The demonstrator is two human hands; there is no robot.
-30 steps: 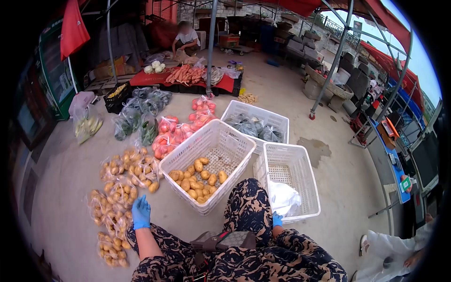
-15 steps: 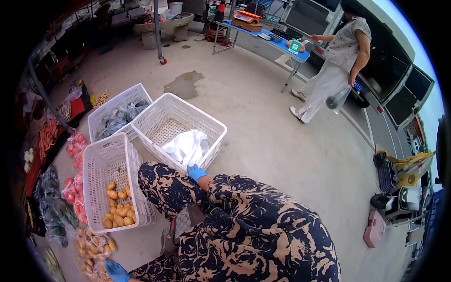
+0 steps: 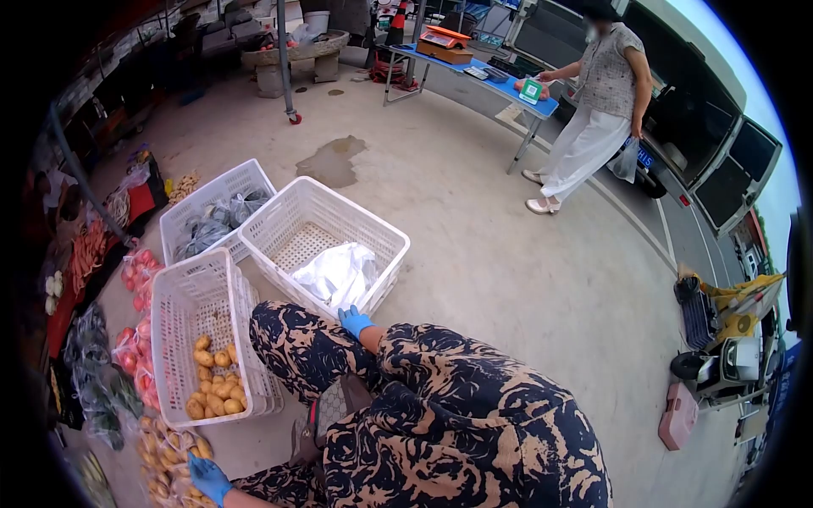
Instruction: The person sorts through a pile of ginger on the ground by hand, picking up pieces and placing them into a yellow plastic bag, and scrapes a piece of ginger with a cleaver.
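My left hand [image 3: 209, 479], in a blue glove, is at a clear plastic bag of potatoes [image 3: 161, 453] on the ground, its fingers bent against the bag's side. My right hand [image 3: 356, 322], also blue-gloved, has its fingers over the near rim of a white plastic crate [image 3: 279, 222]. Inside that crate lies a crumpled white plastic bag [image 3: 340, 273], close to my right fingertips. Between my hands stands another white crate [image 3: 182, 296], with loose potatoes [image 3: 216, 391] at its near end.
Behind, a third white crate [image 3: 222, 182] holds dark bagged goods. Bags of reddish produce [image 3: 135, 356] and dark green produce [image 3: 102, 372] lie left. A person [image 3: 605, 102] holding a plastic bag stands by a blue table [image 3: 491, 80] and a van [image 3: 720, 169]. A metal pole [image 3: 285, 68] stands behind.
My left hand has moved slightly up along the potato bag. My right hand stays at the crate rim. The other person has shifted left, nearer the table, and turned.
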